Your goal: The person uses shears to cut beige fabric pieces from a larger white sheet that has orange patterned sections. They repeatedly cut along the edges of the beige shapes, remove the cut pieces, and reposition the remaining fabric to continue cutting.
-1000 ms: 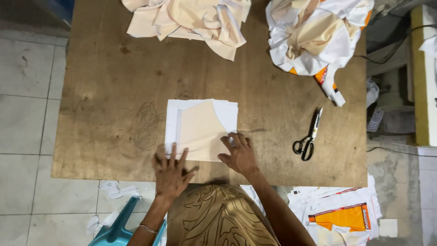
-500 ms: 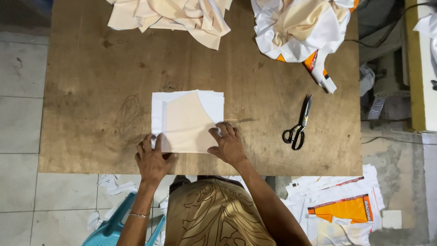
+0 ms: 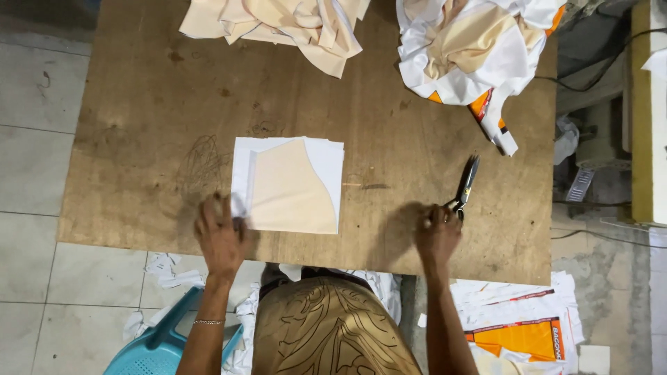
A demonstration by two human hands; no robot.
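Note:
A stack of white sheets (image 3: 323, 156) with a beige curved-edge fabric piece (image 3: 288, 191) on top lies on the wooden table (image 3: 153, 104). My left hand (image 3: 221, 237) rests flat on the stack's lower left corner, fingers spread and slightly blurred. My right hand (image 3: 438, 235) is off to the right of the stack, its fingers closed over the handles of the black scissors (image 3: 466, 182). The blades point away from me and lie on the table.
A heap of beige fabric (image 3: 278, 24) lies at the table's far edge, and a white, beige and orange bundle (image 3: 472, 48) at the far right. Paper scraps (image 3: 167, 267) and printed sheets (image 3: 528, 326) litter the floor. A blue plastic stool (image 3: 149, 354) stands at lower left.
My right hand left the stack's lower right corner and moved right onto the scissors' handles. My left hand stays at the stack's lower left corner.

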